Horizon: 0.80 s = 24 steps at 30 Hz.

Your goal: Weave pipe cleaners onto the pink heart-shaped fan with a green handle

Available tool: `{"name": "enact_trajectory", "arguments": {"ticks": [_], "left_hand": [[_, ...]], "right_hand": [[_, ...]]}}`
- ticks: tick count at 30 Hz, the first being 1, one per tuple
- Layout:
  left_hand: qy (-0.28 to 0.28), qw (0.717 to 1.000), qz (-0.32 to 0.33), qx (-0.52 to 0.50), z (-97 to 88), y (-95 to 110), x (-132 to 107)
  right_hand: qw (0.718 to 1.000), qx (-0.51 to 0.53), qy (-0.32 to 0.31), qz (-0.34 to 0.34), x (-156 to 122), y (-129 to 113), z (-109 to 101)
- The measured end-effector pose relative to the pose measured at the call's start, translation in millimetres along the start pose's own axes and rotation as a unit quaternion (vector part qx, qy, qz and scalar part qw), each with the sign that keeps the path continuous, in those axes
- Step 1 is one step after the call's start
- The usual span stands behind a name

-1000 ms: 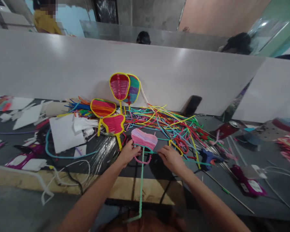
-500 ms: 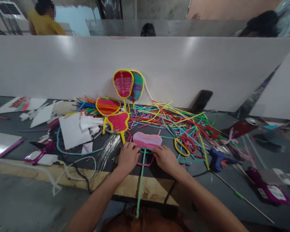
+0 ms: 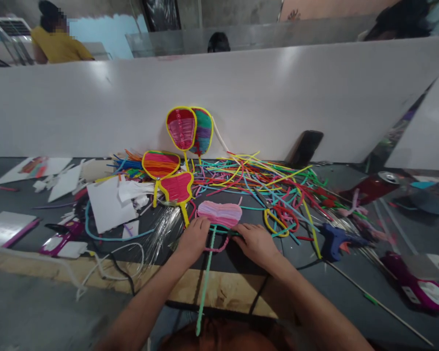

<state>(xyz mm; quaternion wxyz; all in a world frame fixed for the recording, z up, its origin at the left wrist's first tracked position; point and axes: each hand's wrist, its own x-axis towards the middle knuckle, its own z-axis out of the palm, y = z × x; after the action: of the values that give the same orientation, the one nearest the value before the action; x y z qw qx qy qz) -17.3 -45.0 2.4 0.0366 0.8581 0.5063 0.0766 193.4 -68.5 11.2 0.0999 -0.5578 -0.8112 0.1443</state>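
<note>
As your left hand (image 3: pixel 194 238) curled in, its grip closed on the lower left edge of the pink woven fan (image 3: pixel 220 213), fingers bent tight with no gap showing. Your right hand (image 3: pixel 256 242) matched it on the lower right edge, fingertips pinched down where a teal strand crossed under the fan. That fan lay flat on the dark surface (image 3: pixel 303 285), between your two hands and just in front of the pile of pipe cleaners (image 3: pixel 263 181). It was heart-shaped, banded in pink and pale lilac. Its mint-green stem (image 3: pixel 204 287) ran straight back toward you, over the surface's edge. A red fan with yellow rim (image 3: pixel 176 187) sat just beyond your left hand.
</note>
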Motion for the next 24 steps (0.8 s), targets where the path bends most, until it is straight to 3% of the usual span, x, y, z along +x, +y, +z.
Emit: {"name": "enact_trajectory", "arguments": {"ticks": [6, 14, 18, 24], "left_hand": [[-0.001, 0.998, -0.050, -0.046, 0.4, -6, 0], [-0.031, 0.989, -0.115, -0.092, -3.3, -12, 2], [0.032, 0.976, -0.165, -0.141, -10.2, -11, 0], [0.118, 0.926, -0.203, -0.296, -16.0, -14, -2]], "right_hand": [[0.999, -0.033, -0.010, 0.012, -5, 9, -17], [0.993, -0.113, -0.023, -0.037, 16, -14, -1], [0.992, -0.113, -0.028, -0.042, 25, -19, 10], [0.994, -0.098, -0.014, -0.038, 24, -16, 14]]}}
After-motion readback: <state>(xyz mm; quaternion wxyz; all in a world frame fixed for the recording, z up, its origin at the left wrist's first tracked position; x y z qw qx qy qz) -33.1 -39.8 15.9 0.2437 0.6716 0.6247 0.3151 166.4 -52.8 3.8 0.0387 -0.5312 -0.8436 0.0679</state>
